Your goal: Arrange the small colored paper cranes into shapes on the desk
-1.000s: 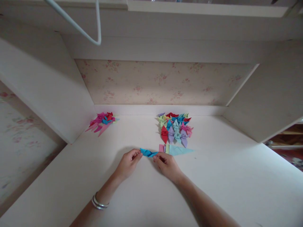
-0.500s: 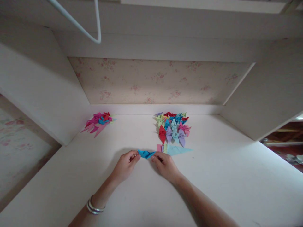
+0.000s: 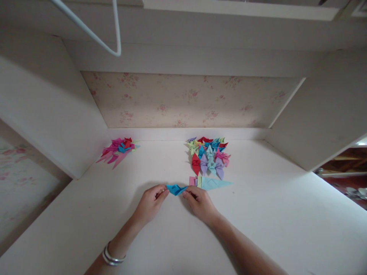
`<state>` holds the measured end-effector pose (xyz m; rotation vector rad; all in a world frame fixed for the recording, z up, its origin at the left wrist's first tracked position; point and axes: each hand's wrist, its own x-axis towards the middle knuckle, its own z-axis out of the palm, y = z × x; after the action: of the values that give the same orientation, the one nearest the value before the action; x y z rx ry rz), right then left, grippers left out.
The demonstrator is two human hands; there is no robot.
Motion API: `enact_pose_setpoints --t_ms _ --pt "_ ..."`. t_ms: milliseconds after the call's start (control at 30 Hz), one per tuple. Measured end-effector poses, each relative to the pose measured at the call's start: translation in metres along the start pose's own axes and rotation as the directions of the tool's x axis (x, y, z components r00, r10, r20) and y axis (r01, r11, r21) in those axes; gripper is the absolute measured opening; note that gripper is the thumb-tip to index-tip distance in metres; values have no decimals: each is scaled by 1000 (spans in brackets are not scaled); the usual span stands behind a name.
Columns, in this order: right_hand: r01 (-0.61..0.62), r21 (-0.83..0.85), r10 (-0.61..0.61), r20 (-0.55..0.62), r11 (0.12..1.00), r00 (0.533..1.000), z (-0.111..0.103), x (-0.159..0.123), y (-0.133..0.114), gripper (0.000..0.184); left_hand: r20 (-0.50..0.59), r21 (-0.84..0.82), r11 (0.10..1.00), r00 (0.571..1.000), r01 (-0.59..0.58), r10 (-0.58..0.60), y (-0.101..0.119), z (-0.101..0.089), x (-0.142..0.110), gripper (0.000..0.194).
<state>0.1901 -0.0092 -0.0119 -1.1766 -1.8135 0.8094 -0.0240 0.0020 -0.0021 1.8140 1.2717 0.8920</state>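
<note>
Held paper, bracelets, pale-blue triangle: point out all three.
Held paper [image 3: 176, 190], head view: its folded middle.
Bracelets [image 3: 112, 262], head view: the lower curve of the bands.
Pale-blue triangle [image 3: 214, 184], head view: middle of its flat face.

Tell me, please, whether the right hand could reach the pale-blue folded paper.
Probably yes: the pale-blue folded paper lies just beyond the right hand, unobstructed, though its grip holds the blue origami piece.

L hand [image 3: 151, 202] + R hand [image 3: 200, 204] pinch opp. ends of blue folded paper [image 3: 176, 189]. Lt-blue paper piece [image 3: 216, 183] just right of grip, partly behind R fingers; multicol. origami group [image 3: 208, 156] beyond it; pinkish paper pile [image 3: 117, 150] far left of grip, w/ red + blue bits on top.
</note>
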Motion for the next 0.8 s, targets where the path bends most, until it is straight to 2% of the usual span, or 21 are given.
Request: enact_pose_setpoints --t_ms 233,400,533,700,800 --pt "-84 50 85 -14 995 996 1 1 3 27 -11 -5 1000 1000 18 -18 5 0 1 33" --pt "-139 214 142 5 967 990 4 1 8 28 -39 21 1000 999 17 -16 3 0 0 33" --pt "-202 332 212 5 921 977 5 2 10 36 -27 39 999 1000 16 -15 3 -1 1 33" --pt "-211 348 222 9 914 975 3 2 9 38 7 51 998 1000 -21 21 5 -2 1 32" --pt "-188 313 194 11 931 981 2 2 7 40 9 34 999 1000 3 -3 6 -1 1 33"
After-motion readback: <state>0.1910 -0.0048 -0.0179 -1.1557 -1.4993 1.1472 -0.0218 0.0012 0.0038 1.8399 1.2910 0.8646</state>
